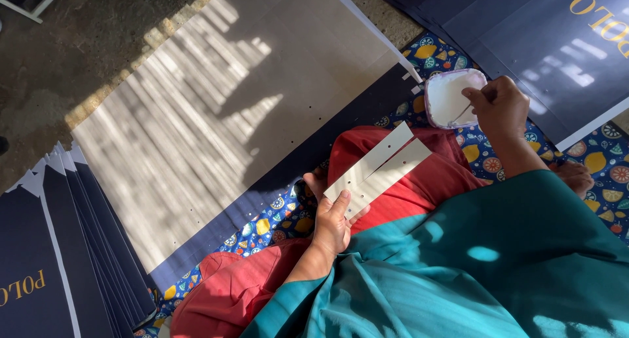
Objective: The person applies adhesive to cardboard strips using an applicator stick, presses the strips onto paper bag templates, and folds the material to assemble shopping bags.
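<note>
I see a big flat sheet (216,108) spread at ten o'clock. My left hand (331,223) pinches two holed card strips (380,169) over my lap. My right hand (501,105), at two o'clock, dips what looks like a thin stick into the tub of white paste (452,97). The gluing step, I judge; next comes spreading paste on the strips.

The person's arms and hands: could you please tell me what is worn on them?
Both arms are covered by loose teal sleeves of a smooth, draped fabric that end near the wrists. The left hand and the right hand are bare: no gloves, and no rings, bangles or watch can be seen. Sunlight puts small bright patches on the teal cloth.
</note>
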